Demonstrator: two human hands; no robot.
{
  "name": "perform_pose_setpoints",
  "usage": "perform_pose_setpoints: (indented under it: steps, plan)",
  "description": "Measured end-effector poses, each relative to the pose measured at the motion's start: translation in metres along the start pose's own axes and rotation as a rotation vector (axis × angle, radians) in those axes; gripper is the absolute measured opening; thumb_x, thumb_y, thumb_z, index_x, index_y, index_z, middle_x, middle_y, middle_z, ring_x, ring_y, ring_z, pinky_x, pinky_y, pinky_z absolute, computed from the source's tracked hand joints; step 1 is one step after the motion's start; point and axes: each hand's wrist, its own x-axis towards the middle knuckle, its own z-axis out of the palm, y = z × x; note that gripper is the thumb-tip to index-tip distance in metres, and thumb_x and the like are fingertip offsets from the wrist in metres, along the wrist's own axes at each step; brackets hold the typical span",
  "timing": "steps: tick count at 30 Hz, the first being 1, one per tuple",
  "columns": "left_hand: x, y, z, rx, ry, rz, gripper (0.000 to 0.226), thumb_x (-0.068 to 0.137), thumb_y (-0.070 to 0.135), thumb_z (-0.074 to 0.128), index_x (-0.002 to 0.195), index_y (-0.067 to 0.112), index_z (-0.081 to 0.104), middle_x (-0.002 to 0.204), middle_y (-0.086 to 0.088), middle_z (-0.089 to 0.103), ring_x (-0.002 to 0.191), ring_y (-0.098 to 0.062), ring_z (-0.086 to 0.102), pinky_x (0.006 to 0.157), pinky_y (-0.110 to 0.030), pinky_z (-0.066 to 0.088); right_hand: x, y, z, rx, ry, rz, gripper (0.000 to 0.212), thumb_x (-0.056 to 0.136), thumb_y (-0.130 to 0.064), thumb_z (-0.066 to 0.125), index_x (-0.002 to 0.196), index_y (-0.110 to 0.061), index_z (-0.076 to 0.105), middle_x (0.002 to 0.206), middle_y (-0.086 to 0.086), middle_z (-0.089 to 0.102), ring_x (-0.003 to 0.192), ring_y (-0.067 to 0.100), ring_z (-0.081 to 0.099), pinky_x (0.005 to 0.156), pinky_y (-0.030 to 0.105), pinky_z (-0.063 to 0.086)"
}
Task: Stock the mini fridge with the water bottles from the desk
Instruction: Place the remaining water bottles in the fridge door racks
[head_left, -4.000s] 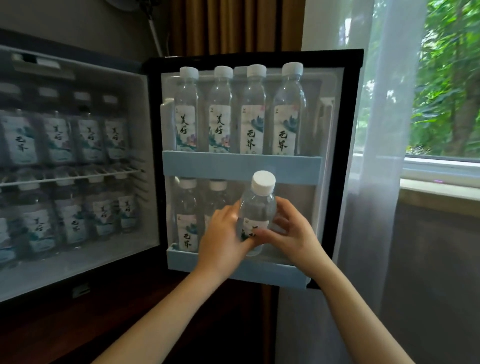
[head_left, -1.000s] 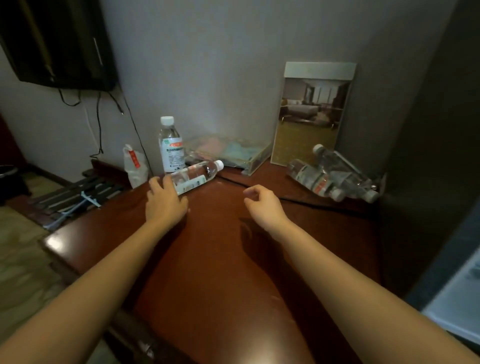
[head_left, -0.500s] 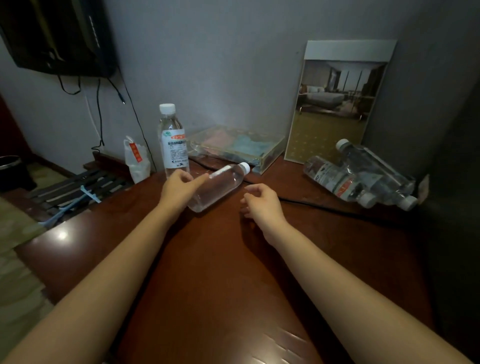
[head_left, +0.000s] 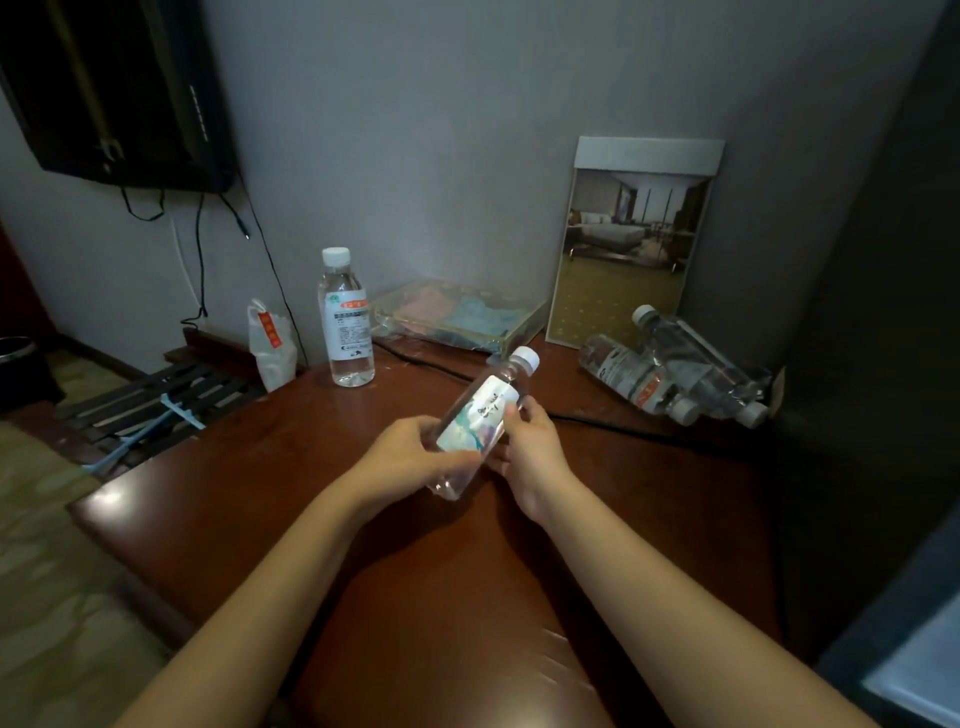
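Both hands — left hand (head_left: 410, 454), right hand (head_left: 532, 447) — gripping tilted water bottle (head_left: 480, 421), above desk (head_left: 291, 467)

Both arms outstretched over the desk (head_left: 270, 467), left hand (head_left: 410, 457) and right hand (head_left: 532, 447) clasping a tilted bottle (head_left: 480, 421).

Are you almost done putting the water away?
Not yet. The fridge is out of sight here, so I cannot count what is in. Both hands, left hand and right hand, hold one bottle. Left on the desk: one standing bottle and two lying bottles.
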Motion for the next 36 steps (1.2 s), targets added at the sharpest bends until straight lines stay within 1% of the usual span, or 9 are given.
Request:
perform_pose_setpoints:
  steps: [3,8,11,19,23,26,28,32,36]
  plan:
    - [-0.038,0.010,0.019,-0.138,0.004,0.112,0.039,0.072,0.017,0.079,0.108,0.015,0.065,0.092,0.004,0.074,0.084,-0.009,0.070,0.072,-0.023,0.055,-0.034,-0.014,-0.018,0.108,-0.113,-0.051,0.044,0.098,-0.019,0.044,0.141,-0.025,0.034,0.129,0.013,0.058,0.090,0.027,0.065,0.057,0.031,0.056]
    - [-0.099,0.041,0.053,-0.228,-0.009,0.261,0.036,0.063,0.031,0.075,0.098,0.031,0.067,0.093,0.009,0.074,0.085,-0.009,0.069,0.070,-0.022,0.054,-0.106,-0.038,-0.058,0.108,-0.202,-0.153,0.067,0.088,-0.016,0.057,0.144,-0.038,0.028,0.129,0.007,0.059,0.106,0.027,0.065,0.081,0.041,0.056]
    - [-0.125,0.060,0.074,-0.210,-0.033,0.337,0.038,0.059,0.041,0.071,0.096,0.044,0.065,0.095,0.012,0.072,0.090,-0.008,0.068,0.076,-0.026,0.055,-0.148,-0.053,-0.081,0.050,-0.188,-0.242,0.072,0.084,-0.010,0.062,0.140,-0.043,0.031,0.109,0.003,0.070,0.101,0.024,0.067,0.079,0.039,0.057]
    - [-0.188,0.109,0.137,-0.224,-0.204,0.494,0.049,0.062,0.036,0.073,0.108,0.044,0.057,0.100,0.021,0.069,0.091,0.003,0.065,0.068,-0.011,0.049,-0.248,-0.077,-0.142,-0.277,0.004,-0.463,0.061,0.092,-0.009,0.055,0.138,-0.039,0.029,0.105,0.000,0.071,0.098,0.015,0.068,0.075,0.026,0.055]
    - [-0.215,0.131,0.176,-0.261,-0.300,0.576,0.055,0.068,0.026,0.076,0.117,0.038,0.056,0.102,0.019,0.069,0.092,0.000,0.066,0.071,-0.013,0.050,-0.302,-0.088,-0.176,-0.360,0.107,-0.507,0.064,0.092,-0.013,0.055,0.144,-0.030,0.022,0.123,0.011,0.061,0.102,0.017,0.066,0.075,0.024,0.056]
    - [-0.235,0.151,0.208,-0.260,-0.394,0.644,0.059,0.068,0.032,0.078,0.121,0.036,0.054,0.105,0.017,0.069,0.094,-0.001,0.066,0.077,-0.019,0.053,-0.343,-0.097,-0.206,-0.382,0.188,-0.547,0.063,0.093,-0.013,0.054,0.143,-0.034,0.022,0.124,0.007,0.061,0.099,0.013,0.067,0.071,0.021,0.055]
    - [-0.251,0.167,0.231,-0.249,-0.453,0.701,0.062,0.067,0.037,0.079,0.121,0.042,0.050,0.104,0.024,0.067,0.093,0.004,0.064,0.073,-0.011,0.051,-0.370,-0.105,-0.224,-0.434,0.265,-0.581,0.062,0.093,-0.016,0.055,0.142,-0.037,0.024,0.120,0.002,0.062,0.096,0.006,0.067,0.069,0.018,0.053]
    - [-0.290,0.199,0.274,-0.249,-0.534,0.818,0.068,0.065,0.048,0.077,0.124,0.053,0.042,0.106,0.033,0.062,0.094,0.011,0.061,0.071,-0.005,0.047,-0.429,-0.115,-0.252,-0.588,0.454,-0.662,0.078,0.086,-0.023,0.066,0.145,-0.040,0.019,0.130,-0.004,0.057,0.115,0.010,0.058,0.092,0.034,0.053]
    - [-0.333,0.220,0.309,-0.289,-0.648,0.897,0.077,0.064,0.056,0.075,0.132,0.048,0.037,0.110,0.027,0.064,0.096,0.008,0.062,0.079,-0.017,0.053,-0.491,-0.119,-0.273,-0.660,0.596,-0.737,0.082,0.076,-0.037,0.070,0.140,-0.050,0.020,0.126,-0.010,0.060,0.107,0.012,0.064,0.089,0.041,0.054]
